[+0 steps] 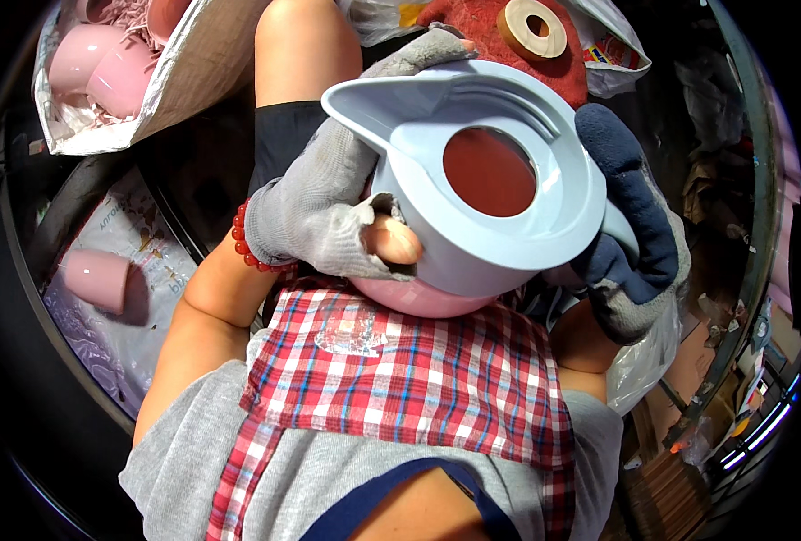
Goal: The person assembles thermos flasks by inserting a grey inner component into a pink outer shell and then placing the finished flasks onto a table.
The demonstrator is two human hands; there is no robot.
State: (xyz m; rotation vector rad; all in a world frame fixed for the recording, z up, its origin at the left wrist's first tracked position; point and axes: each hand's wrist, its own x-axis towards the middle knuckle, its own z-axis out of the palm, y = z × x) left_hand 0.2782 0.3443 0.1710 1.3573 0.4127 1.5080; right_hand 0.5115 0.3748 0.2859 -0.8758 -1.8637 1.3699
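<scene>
A light blue pitcher (472,252) with a wide pouring lip and a round hole in its top is tilted toward me above my lap. Its underside is pink (423,299), and brownish red shows through the hole. My left hand (315,203), in a grey glove with the thumb tip bare, is closed on the pitcher's side below the lip. On the opposite side, my right hand (630,216), in a navy and grey glove, wraps round the handle; its fingertips are partly hidden. Beneath the pitcher lies my red plaid apron (409,388).
A white sack (179,72) with several pink cups (125,77) stands at the upper left. Another pink cup (96,280) lies on printed plastic sheeting (161,248). Ahead, a tan ring-shaped roll (510,32) rests on red cloth (558,81). A metal edge (750,298) runs along the right.
</scene>
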